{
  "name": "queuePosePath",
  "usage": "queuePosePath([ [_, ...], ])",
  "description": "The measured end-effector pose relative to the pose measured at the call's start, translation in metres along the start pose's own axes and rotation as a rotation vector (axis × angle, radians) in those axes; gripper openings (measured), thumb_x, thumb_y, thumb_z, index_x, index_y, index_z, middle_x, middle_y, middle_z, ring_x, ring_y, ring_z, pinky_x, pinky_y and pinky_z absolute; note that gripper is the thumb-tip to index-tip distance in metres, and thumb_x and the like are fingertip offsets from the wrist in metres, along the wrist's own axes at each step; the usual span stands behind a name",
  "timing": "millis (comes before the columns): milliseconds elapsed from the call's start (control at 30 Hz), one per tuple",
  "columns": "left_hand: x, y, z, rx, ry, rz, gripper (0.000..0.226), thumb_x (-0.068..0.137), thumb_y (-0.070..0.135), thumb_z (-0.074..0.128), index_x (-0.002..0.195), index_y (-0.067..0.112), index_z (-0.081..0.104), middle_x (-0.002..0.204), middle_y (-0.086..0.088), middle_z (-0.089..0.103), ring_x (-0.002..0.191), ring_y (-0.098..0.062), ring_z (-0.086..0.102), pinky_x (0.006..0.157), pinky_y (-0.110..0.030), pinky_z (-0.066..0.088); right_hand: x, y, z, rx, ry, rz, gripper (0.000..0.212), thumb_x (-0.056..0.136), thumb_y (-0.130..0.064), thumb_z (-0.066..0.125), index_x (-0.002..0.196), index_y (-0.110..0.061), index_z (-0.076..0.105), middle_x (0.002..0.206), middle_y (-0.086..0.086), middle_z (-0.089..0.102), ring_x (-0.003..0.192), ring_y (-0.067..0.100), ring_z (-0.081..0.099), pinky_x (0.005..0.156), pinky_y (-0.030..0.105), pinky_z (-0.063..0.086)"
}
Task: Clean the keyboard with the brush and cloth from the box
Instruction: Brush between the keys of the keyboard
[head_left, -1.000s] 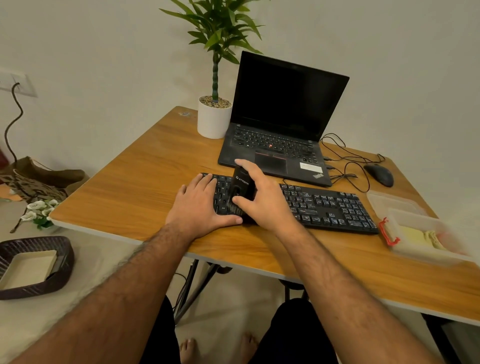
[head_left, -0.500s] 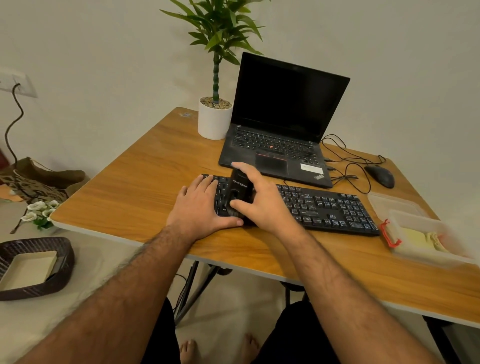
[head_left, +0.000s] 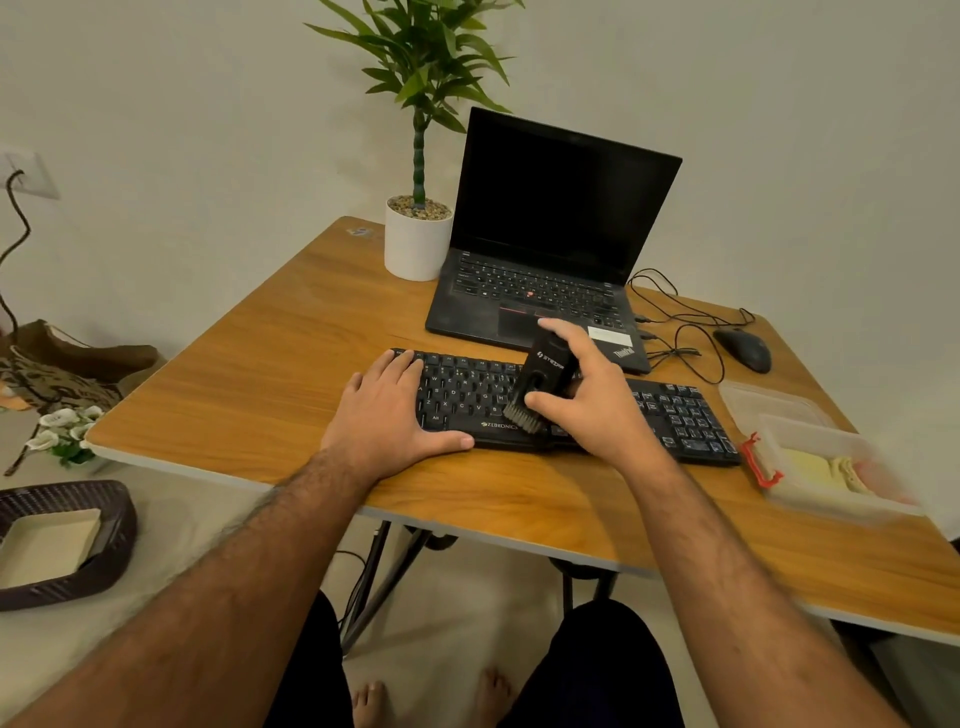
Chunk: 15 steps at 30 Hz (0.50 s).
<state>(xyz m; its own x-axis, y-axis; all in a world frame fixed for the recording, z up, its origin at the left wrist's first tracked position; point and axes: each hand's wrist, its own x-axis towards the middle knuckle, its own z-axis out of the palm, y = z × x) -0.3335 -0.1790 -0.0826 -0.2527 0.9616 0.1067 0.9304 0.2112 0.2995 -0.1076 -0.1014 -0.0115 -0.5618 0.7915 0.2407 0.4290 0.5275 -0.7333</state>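
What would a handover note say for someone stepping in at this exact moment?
Left hand: flat on the keyboard's left end, steadying it.
Right hand: grip around the black brush, bristles down on the keys near the middle.
Box: open at the table's right edge, yellow cloth inside, lid beside it.
Done: brush taken out, brushing under way.
Left: finish brushing, then wipe with the cloth.

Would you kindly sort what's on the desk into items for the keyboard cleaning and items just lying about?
For the job: keyboard, brush in the right hand, cloth, box.
Lying about: laptop, mouse, potted plant.
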Motion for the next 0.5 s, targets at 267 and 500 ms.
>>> queuePosePath([
  [267,-0.001,0.014,-0.003,0.203,0.093,0.142,0.131,0.057,0.102,0.013,0.155,0.017,0.030,0.163,-0.001,0.027,0.152,-0.020,0.016,0.123,-0.053,0.008,0.000,-0.004,0.024,0.002,-0.014,-0.066,0.084,0.081,-0.013,0.077,0.144,-0.045,0.031,0.115,-0.027,0.048,0.105,0.003,0.060,0.090,0.032,0.057],
  [500,0.000,0.025,0.009,0.183,0.075,0.135,0.123,0.064,0.096,0.003,0.157,0.019,0.025,0.165,0.003,0.022,0.153,-0.018,0.014,0.125,-0.047,0.006,0.009,0.003,0.030,-0.090,-0.073,-0.131,0.077,0.085,-0.015,0.074,0.143,-0.045,0.034,0.131,-0.012,0.051,0.116,0.007,0.055,0.094,0.031,0.055],
])
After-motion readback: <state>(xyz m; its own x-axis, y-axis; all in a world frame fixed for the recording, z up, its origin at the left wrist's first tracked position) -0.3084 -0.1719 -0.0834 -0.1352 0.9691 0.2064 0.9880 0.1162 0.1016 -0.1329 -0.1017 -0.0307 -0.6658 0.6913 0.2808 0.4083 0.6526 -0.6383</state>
